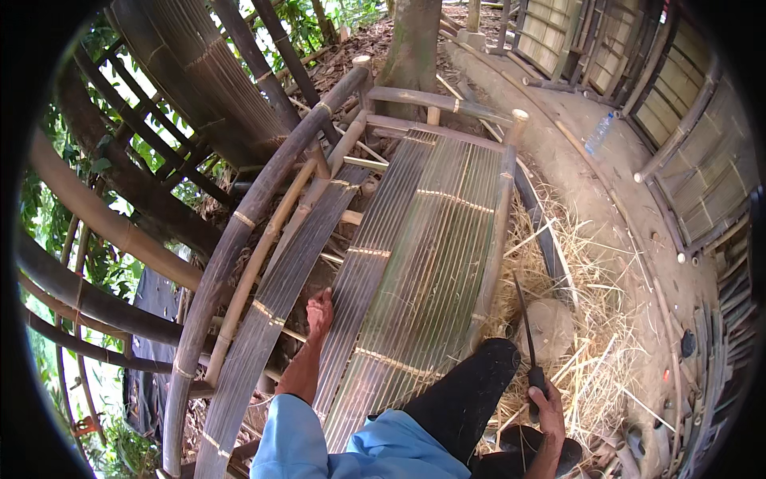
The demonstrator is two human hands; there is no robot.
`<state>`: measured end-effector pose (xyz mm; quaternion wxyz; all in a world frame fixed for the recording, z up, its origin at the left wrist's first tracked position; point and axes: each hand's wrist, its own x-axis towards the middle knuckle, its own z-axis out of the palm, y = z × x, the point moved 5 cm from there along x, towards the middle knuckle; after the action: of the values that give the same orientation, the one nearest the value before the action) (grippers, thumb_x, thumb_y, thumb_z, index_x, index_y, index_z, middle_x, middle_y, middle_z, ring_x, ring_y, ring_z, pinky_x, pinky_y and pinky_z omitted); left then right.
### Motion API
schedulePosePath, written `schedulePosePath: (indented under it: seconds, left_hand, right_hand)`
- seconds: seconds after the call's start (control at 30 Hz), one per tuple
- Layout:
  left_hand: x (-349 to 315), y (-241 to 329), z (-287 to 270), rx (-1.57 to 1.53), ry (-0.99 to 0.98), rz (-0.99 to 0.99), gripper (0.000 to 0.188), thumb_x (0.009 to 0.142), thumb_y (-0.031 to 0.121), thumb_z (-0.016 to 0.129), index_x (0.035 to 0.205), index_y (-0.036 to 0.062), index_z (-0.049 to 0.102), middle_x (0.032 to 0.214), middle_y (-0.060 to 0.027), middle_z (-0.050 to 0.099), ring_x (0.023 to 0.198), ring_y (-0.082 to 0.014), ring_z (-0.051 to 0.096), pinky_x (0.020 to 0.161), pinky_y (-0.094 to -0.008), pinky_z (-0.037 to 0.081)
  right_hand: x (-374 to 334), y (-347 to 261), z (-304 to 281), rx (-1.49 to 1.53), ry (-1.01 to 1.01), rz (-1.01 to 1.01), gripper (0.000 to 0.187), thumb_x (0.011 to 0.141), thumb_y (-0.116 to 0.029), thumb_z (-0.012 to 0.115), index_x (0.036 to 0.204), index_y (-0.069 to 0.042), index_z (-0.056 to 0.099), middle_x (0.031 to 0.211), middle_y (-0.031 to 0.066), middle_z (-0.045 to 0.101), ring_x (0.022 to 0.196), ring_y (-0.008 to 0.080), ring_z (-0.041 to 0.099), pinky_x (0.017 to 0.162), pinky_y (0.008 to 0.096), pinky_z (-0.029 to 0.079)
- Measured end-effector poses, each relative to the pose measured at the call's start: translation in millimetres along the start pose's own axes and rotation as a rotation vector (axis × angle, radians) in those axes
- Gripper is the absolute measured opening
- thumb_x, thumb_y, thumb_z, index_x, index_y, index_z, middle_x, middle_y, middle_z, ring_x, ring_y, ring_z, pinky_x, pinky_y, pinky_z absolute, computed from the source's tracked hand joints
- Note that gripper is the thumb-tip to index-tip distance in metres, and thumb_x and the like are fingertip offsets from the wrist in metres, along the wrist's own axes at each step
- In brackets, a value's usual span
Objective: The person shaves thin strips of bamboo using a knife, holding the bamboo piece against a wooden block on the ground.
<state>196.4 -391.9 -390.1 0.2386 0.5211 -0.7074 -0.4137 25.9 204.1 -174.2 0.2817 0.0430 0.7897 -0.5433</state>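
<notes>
In my right hand [549,409] is a long, thin-bladed knife [537,377] with a dark handle, its blade pointing up and away from me. My left hand [320,313] reaches to the gap between slatted pieces, its fingers closed at the left edge of a split-bamboo panel [375,239]. This grey panel lies lengthwise on a bamboo bench frame [499,231], beside a greener slatted panel [447,231]. Left of the gap runs a narrower slatted strip [299,267]. Pale cross bands mark the slats. What my left fingertips touch underneath is hidden.
A thick bamboo rail [231,239] borders the bench on the left. To the right are a round wood block [546,329] and loose pale straw [606,319]. A plastic bottle [598,132] lies on the dirt path. Woven bamboo panels [706,180] stand at right; a tree trunk [411,48] rises behind.
</notes>
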Motion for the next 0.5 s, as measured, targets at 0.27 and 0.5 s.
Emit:
schedulePosePath:
  seconds: [0.27, 0.5]
  left_hand:
    - [0, 26, 5, 0.062, 0.055, -0.067, 0.046, 0.094, 0.049, 0.061, 0.102, 0.0064, 0.075, 0.086, -0.0230, 0.071, 0.088, -0.0420, 0.069, 0.078, -0.0488, 0.052]
    - [-27, 74, -78, 0.639, 0.204, 0.598, 0.026, 0.077, 0.019, 0.074, 0.092, 0.0073, 0.057, 0.094, -0.0157, 0.056, 0.096, -0.0354, 0.056, 0.085, -0.0483, 0.044]
  right_hand:
    - [32, -8, 16, 0.156, -0.043, -0.072, 0.033, 0.092, -0.024, 0.069, 0.116, -0.002, 0.062, 0.091, 0.0033, 0.067, 0.076, 0.0110, 0.059, 0.065, 0.0270, 0.048]
    - [0, -12, -3, 0.502, -0.066, -0.176, 0.040, 0.092, -0.026, 0.072, 0.116, -0.001, 0.053, 0.068, 0.0045, 0.054, 0.049, 0.0118, 0.050, 0.040, 0.0248, 0.040]
